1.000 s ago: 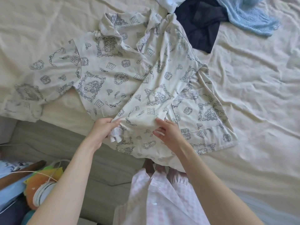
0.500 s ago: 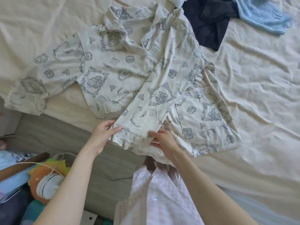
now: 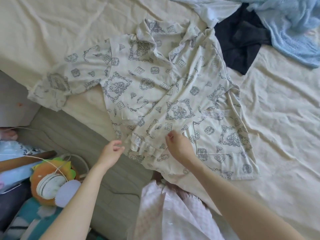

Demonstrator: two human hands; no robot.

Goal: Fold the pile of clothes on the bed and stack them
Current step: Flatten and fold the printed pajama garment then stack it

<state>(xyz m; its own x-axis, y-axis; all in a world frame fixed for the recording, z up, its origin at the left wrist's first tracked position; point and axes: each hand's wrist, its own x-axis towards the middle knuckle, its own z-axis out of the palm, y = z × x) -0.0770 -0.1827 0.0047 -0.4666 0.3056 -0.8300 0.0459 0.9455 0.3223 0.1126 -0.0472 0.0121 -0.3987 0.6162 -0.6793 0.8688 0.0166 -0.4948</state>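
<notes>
Cream printed pyjama shirt (image 3: 155,94) lies spread on the bed (image 3: 277,118), 1 sleeve folded across, likely readying a fold. Left hand (image 3: 111,153) hovers loosely curled, empty; right hand (image 3: 178,144) rests on the hem, its grip unclear.

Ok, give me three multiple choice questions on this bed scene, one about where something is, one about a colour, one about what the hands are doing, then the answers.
1. Where does the dark navy garment lie?
A. beyond the printed shirt, by the blue knit
B. on the floor
C. under the person's arm

2. What colour is the knit at the far right?
A. red
B. light blue
C. black

3. What are the hands doing with the printed shirt?
A. both grip a sleeve
B. both lie flat on the collar
C. neither grips it

Answers: 1 A, it borders the shirt's far edge. 2 B, pale blue. 3 C, the left hand and right hand hover, loosely curled, at its near hem.
</notes>
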